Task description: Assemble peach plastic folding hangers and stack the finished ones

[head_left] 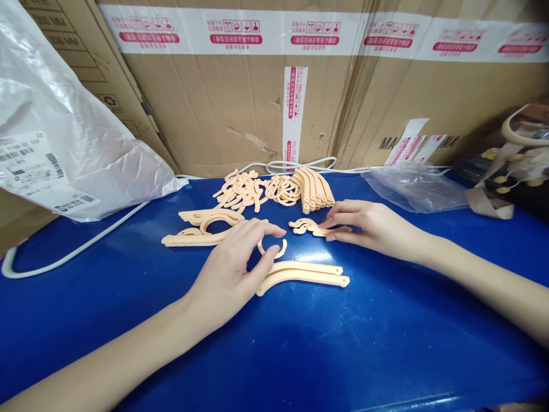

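My left hand hovers over the table with thumb and index finger apart, beside a cream C-shaped hook piece; its other fingers are partly hidden. Just below lie two long curved hanger arms, side by side. To its left rest folded hanger pieces, partly covered by the hand. My right hand has thumb and fingers closed around the end of a cream plastic hanger piece. Small curved hook pieces lie against that piece's left end.
Behind the hands sit a loose heap of small hook parts, ring-like parts and a stack of hanger arms. A white cable crosses the blue table. Around stand a plastic parcel, cardboard boxes and a clear bag.
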`<state>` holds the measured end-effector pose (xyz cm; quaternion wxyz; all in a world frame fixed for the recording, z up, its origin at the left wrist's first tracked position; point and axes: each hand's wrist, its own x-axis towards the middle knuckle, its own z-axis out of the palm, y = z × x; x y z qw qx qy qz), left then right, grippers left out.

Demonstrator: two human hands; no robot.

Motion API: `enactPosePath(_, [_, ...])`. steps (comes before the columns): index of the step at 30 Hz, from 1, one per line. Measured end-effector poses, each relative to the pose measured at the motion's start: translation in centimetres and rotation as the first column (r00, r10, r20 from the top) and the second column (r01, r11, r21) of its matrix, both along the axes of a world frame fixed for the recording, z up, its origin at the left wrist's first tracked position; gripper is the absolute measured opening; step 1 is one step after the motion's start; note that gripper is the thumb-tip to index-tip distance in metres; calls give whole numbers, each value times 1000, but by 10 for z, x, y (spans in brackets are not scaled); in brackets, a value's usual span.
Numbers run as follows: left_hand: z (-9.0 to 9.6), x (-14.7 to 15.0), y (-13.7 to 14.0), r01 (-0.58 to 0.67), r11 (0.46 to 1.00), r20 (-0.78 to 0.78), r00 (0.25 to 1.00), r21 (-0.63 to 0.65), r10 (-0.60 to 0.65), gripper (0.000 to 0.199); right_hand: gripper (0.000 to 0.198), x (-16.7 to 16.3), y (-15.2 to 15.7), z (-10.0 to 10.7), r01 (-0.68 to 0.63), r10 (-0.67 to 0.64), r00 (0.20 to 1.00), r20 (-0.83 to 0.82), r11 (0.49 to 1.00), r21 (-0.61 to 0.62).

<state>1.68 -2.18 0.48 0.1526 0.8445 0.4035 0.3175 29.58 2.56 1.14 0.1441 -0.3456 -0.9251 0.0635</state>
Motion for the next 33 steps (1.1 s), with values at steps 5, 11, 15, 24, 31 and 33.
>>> enactPosePath(5, [1,0,0,15,1000,-25,1000,14,-14,16,25,3,3,0,-26,26,1000,-10,1000,-17])
enactPosePath(11, [3,-5,7,31,974,-242,970,222,24,18,23,0,1,1,-88,75,991,-111,989,-118])
enactPosePath(15, [3,-12,13,104,910,-442,892,402,93,22,24,0,1,1,-63,51,994,-100,991,-120])
enactPosePath(24, [12,-21,23,283,884,-568,822,372,-24,31,23,-4,-7,2,46,-37,997,-69,991,130])
enactPosePath(31, [9,-21,24,380,846,-650,758,375,-52,38,27,-21,-24,-10,-24,53,989,-138,979,203])
enactPosePath(33, [9,-20,23,399,838,-677,734,372,-49,38,28,-24,-25,-13,-55,82,987,-135,980,192])
